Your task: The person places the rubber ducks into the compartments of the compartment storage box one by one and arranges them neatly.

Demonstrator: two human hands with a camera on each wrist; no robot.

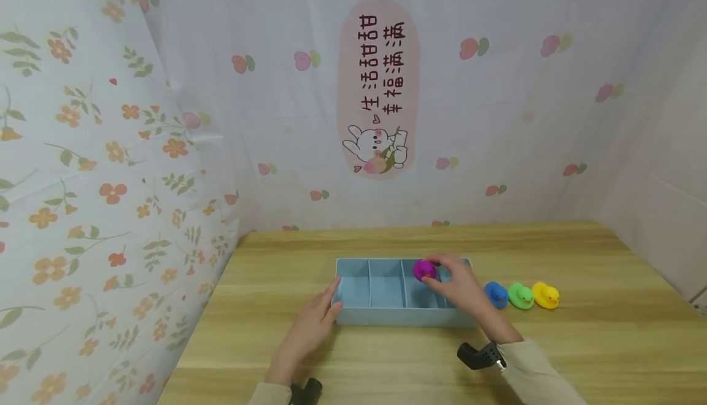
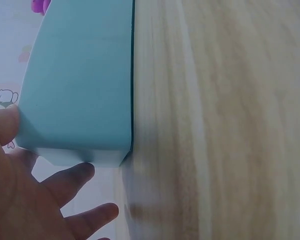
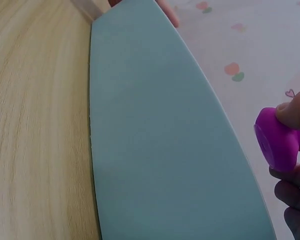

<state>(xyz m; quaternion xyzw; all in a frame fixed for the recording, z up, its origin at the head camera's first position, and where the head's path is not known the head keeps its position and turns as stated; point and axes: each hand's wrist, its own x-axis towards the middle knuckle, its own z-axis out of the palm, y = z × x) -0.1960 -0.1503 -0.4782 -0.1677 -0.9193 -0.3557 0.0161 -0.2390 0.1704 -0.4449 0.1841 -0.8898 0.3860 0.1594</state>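
A pale blue divided box (image 1: 386,317) sits on the wooden table. Over its third compartment from the left, my right hand (image 1: 455,282) pinches a purple rubber duck (image 1: 424,269) between thumb and fingers. The right wrist view shows that duck (image 3: 277,142) raised above the box's rim, its flat base turned outward. My left hand (image 1: 315,322) touches the box's left end. In the left wrist view the left hand (image 2: 27,192) has its thumb at the rim, with the other fingers spread loosely around the end wall.
To the right of the box, a blue duck (image 1: 496,295), a green duck (image 1: 521,296) and a yellow duck (image 1: 545,295) stand in a row on the table (image 1: 397,362). A patterned cloth (image 1: 276,116) hangs behind the table and along its left side.
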